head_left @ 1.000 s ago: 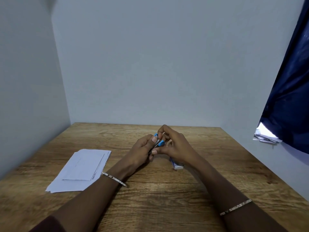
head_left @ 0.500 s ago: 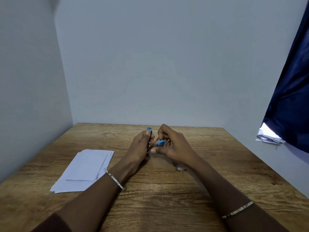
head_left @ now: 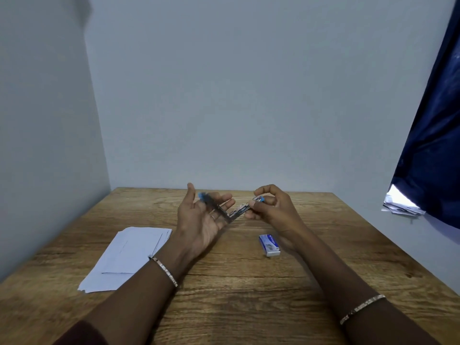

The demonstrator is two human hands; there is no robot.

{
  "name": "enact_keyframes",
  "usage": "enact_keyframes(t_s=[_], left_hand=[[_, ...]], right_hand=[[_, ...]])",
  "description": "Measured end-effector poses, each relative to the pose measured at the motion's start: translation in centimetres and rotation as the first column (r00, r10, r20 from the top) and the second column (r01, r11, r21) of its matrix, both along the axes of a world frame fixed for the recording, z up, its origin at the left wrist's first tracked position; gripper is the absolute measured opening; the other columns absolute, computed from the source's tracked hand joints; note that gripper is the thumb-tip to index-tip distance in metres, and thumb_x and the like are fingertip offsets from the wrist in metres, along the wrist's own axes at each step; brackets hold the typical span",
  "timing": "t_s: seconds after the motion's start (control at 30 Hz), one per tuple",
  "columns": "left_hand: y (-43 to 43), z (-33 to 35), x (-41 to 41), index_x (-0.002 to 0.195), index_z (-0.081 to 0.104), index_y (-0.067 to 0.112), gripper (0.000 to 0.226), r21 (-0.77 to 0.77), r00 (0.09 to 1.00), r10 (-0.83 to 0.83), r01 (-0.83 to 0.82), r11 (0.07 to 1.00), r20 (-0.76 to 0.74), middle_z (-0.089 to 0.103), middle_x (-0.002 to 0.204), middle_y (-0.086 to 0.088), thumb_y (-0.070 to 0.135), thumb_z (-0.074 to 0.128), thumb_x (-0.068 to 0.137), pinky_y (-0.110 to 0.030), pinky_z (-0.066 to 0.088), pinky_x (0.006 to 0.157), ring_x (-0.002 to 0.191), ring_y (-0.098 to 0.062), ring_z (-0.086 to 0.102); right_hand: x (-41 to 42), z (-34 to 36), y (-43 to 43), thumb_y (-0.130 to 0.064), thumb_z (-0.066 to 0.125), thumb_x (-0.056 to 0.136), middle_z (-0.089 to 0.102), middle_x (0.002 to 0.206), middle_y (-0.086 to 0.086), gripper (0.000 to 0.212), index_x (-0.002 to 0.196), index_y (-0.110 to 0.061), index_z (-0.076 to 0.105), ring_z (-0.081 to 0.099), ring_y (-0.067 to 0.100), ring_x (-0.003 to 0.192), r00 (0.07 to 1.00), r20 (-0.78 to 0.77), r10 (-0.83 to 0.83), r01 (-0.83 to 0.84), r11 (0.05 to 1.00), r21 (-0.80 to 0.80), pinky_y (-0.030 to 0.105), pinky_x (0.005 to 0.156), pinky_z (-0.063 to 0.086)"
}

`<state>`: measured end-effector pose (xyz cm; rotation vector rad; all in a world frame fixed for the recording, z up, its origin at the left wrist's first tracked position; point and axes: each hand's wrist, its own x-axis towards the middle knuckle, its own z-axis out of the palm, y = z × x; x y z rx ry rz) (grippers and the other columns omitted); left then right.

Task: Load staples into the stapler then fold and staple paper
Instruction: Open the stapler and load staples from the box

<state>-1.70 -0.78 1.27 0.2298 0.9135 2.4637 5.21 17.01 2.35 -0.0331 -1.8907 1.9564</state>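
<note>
A small blue and metal stapler (head_left: 225, 210) is swung wide open into a V above the table's middle. One arm lies across the palm of my left hand (head_left: 202, 217), whose fingers are spread. My right hand (head_left: 270, 207) pinches the blue tip of the other arm between thumb and fingers. A small blue and white staple box (head_left: 269, 245) lies on the wooden table (head_left: 249, 307) below my right hand. A stack of white paper (head_left: 129, 257) lies flat at the left.
Grey walls close in the table at the back and left. A dark blue curtain (head_left: 433, 150) hangs at the right, with some papers (head_left: 400, 206) on a ledge beneath it. Both wrists wear thin bracelets.
My hands have drawn apart and the stapler has swung from nearly closed to wide open. My left palm has turned up. The staple box is now uncovered.
</note>
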Motion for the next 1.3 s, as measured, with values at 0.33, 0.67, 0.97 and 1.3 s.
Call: enact_keyframes(t_s=[0.33,0.67,0.97,1.3], left_hand=[[-1.5,1.1,0.9,0.125,0.058,-0.009,0.073,-0.178,0.935,-0.354,0.342,0.923,-0.037,0.064,0.128,-0.035,0.050,0.070,0.084,-0.051,0.061,0.087,0.109,-0.046,0.069],[0.8,0.4,2.5,0.095,0.063,-0.002,0.048,-0.450,0.941,-0.315,0.230,0.863,-0.124,0.068,0.062,-0.012,0.038,0.039,0.107,-0.023,0.052,0.041,0.044,-0.017,0.064],[1.2,0.3,2.7,0.085,0.062,0.002,0.047,-0.431,0.982,-0.176,0.133,0.893,-0.062,0.067,0.056,-0.011,0.034,0.037,0.108,-0.022,0.052,0.038,0.039,-0.015,0.062],[1.5,0.5,3.4,0.087,0.058,-0.002,0.052,-0.470,0.975,-0.121,0.020,0.882,-0.184,0.064,0.054,-0.011,0.031,0.026,0.112,-0.023,0.051,0.040,0.042,-0.017,0.063]], right_hand=[[0.4,0.6,1.2,0.007,0.061,0.096,0.069,0.081,0.016,0.018,0.106,-0.007,0.066,0.069,0.018,0.064,0.997,-0.001,0.083,-0.083,0.996,-0.045,0.026,0.068,0.062],[0.7,0.1,-1.3,-0.006,0.065,0.098,0.066,0.068,0.004,0.029,0.120,-0.018,0.052,0.063,0.014,0.061,0.982,0.002,0.190,-0.188,0.970,0.156,0.026,0.066,0.056],[0.2,-1.2,-2.8,-0.020,0.074,0.091,0.078,0.098,-0.007,0.014,0.104,-0.023,0.068,0.073,0.009,0.087,0.967,-0.209,-0.148,0.243,0.785,0.570,0.026,0.075,0.057],[0.1,-1.5,-2.7,-0.023,0.066,0.095,0.074,0.088,-0.015,0.007,0.100,-0.025,0.071,0.069,0.012,0.086,0.972,-0.206,-0.115,0.227,0.690,0.687,0.035,0.078,0.055]])
